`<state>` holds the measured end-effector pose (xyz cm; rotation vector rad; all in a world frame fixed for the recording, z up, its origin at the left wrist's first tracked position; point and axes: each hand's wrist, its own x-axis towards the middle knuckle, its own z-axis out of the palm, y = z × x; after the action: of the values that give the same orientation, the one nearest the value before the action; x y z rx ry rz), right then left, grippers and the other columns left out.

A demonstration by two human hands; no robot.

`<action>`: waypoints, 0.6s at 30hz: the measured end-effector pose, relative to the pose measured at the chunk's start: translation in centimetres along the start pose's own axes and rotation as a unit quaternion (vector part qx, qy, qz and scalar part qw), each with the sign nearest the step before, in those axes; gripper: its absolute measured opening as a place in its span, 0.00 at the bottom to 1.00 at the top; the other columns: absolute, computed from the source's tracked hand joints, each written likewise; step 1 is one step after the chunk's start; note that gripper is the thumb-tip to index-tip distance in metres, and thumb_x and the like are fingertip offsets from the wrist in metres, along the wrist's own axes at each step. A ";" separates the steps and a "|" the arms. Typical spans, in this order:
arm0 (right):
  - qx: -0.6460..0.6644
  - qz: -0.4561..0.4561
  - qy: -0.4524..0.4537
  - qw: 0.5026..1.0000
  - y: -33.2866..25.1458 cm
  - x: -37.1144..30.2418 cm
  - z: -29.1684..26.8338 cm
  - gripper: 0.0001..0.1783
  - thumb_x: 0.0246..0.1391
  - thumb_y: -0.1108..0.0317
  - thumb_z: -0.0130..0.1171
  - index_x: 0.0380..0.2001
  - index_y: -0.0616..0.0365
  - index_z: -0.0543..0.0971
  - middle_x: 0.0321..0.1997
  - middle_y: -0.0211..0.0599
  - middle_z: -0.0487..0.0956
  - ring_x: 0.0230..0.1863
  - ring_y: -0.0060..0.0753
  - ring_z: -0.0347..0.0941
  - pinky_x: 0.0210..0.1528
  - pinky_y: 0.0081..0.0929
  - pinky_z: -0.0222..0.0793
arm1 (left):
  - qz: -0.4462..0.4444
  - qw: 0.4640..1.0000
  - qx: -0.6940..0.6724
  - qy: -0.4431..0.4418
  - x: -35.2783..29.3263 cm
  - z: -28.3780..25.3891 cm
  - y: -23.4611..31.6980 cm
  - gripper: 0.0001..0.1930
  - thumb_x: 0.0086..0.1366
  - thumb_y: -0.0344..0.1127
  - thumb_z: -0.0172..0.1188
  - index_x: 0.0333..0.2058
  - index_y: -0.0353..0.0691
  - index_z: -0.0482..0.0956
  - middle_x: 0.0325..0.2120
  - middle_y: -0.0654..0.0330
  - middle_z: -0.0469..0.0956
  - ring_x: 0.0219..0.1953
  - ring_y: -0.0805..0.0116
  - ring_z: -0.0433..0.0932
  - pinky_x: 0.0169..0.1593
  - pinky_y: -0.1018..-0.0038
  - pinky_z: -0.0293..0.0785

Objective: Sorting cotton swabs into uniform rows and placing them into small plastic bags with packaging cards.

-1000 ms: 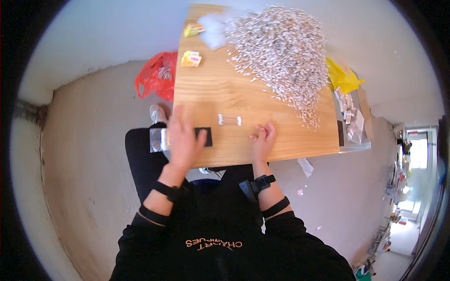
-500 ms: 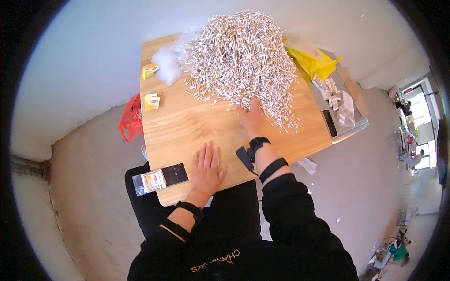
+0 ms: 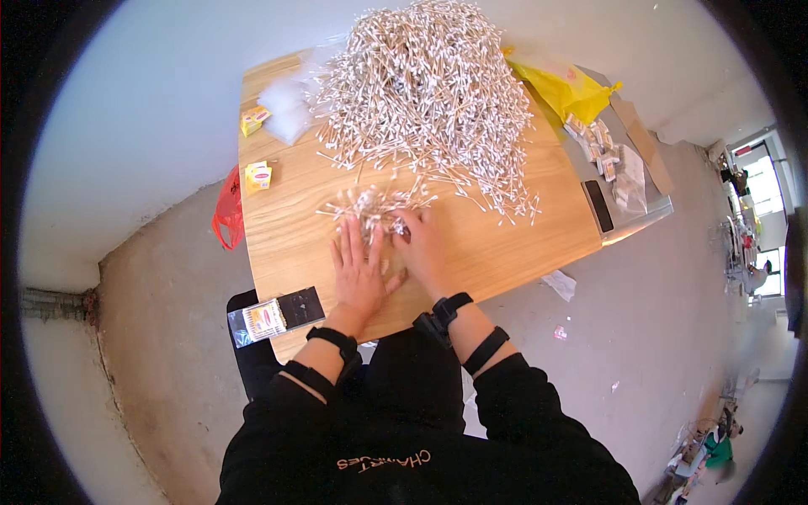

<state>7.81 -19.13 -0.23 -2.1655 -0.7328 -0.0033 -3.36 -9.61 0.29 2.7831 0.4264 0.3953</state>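
Note:
A tall heap of cotton swabs [image 3: 429, 93] with white tips covers the far part of the wooden table [image 3: 295, 227]. A smaller loose bunch of cotton swabs [image 3: 366, 202] lies nearer to me, in front of the heap. My left hand [image 3: 360, 276] is flat, its fingers stretched out and their tips against the bunch's near side. At the bunch's right side is my right hand [image 3: 423, 251], its fingers curled in on some of the swabs. Exactly which swabs it grips is partly hidden.
Left on the table are yellow-and-white packets [image 3: 257, 176] and clear plastic bags [image 3: 286, 109]. A packet of swabs [image 3: 263, 320] lies on a dark flat object at the near-left corner. To the right are a yellow bag [image 3: 572, 88], small boxes [image 3: 602, 147] and a phone [image 3: 598, 206].
My right hand has come back from the heap's edge toward me, and a bunch of swabs now lies before it. My left hand has moved forward to that bunch.

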 end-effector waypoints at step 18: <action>0.316 0.273 0.008 0.909 3.4 6.6 -1.7 0.21 0.52 0.71 0.60 0.50 0.57 0.71 0.49 0.51 0.73 0.44 0.46 0.76 0.43 0.39 0.70 | -0.018 0.999 0.025 0.009 -0.5 0.7 -0.4 0.38 0.58 0.50 0.58 0.65 0.45 0.57 0.65 0.48 0.54 0.68 0.50 0.49 0.67 0.47 0.42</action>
<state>15.45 -18.68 0.07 -1.6613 -0.0612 0.4483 -3.74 -9.61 -0.58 2.8188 0.4961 0.4076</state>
